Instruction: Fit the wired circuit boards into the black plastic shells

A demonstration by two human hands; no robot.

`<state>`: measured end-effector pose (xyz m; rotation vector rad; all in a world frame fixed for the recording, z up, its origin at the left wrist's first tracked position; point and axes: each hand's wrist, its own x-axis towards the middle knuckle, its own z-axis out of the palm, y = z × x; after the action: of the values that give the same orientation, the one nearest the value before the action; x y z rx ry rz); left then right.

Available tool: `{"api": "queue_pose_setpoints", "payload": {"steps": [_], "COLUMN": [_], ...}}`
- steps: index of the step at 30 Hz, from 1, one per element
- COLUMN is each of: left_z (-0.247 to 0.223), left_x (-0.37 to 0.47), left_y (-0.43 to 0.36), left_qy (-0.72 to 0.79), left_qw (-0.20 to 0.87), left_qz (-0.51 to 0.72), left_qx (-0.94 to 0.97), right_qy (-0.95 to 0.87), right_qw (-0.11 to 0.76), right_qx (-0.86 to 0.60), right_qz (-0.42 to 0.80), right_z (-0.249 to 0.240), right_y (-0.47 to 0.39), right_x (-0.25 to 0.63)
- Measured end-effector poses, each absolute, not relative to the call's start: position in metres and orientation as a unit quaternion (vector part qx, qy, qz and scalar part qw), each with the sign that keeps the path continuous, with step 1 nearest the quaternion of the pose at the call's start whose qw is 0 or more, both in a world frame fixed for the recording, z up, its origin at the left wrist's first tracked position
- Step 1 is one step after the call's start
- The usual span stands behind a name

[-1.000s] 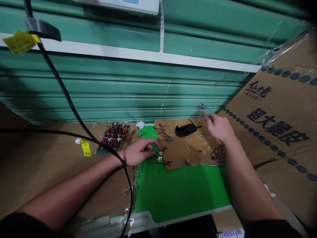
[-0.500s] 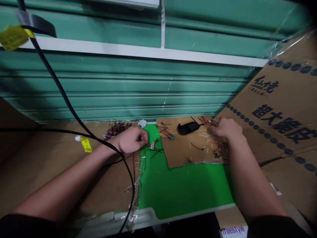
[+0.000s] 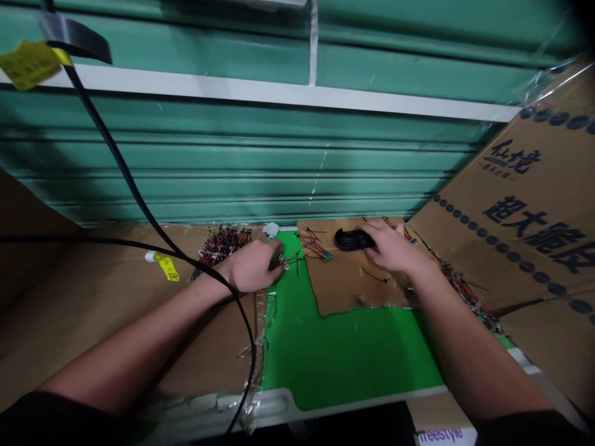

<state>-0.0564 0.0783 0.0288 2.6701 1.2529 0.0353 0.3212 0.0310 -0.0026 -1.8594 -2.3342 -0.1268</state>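
Observation:
My left hand (image 3: 258, 266) is closed with its fingertips together beside the green strip. Thin wires with small pale ends (image 3: 290, 261) stick out from its fingertips. Behind its wrist lies a dense pile of red and black wired parts (image 3: 220, 244). My right hand (image 3: 393, 244) has its fingers round the right end of a black, hook-ended hand tool (image 3: 346, 240), whose exact kind I cannot make out. That tool lies over a cardboard sheet (image 3: 339, 285). Left of it on the sheet is a small bundle of red-wired parts (image 3: 316, 244), and a single black wire (image 3: 374, 275) lies in front.
A black cable (image 3: 134, 186) with a yellow tag (image 3: 167, 266) hangs across the left side, passing over my left forearm. More wired parts (image 3: 465, 291) line the right edge beside a tall printed cardboard box (image 3: 520, 186). A green ribbed wall (image 3: 223, 155) stands behind.
My right hand has moved left from the wired parts at the back right onto the black tool. My left hand stays near the same place, its wires shifted slightly.

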Motion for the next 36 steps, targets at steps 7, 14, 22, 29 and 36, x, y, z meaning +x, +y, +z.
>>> {"api": "queue_pose_setpoints", "payload": {"steps": [7,14,22,29,36], "left_z": [0.033,0.019,0.007,0.022,-0.001], "left_x": [-0.057,-0.06,-0.064,-0.056,-0.035], "left_y": [0.073,0.085,0.104,0.102,0.08], "left_qy": [0.435,0.432,0.422,0.401,0.314], "left_qw": [0.104,0.178,0.441,0.578,0.678], "left_qz": [-0.032,0.05,0.23,0.339,0.413], "left_qx": [0.894,0.883,0.758,0.625,0.521], "right_qy": [-0.725,-0.688,-0.662,-0.679,-0.667], "right_qw": [0.022,0.034,0.052,0.101,0.111], "right_qx": [-0.688,-0.723,-0.743,-0.724,-0.726], "right_qz": [0.006,0.056,0.085,0.06,0.124], "right_z": [0.03,0.025,0.024,0.035,0.026], "right_y": [0.011,-0.003,-0.008,-0.009,-0.008], "right_x": [0.299,0.251,0.225,0.252,0.241]}}
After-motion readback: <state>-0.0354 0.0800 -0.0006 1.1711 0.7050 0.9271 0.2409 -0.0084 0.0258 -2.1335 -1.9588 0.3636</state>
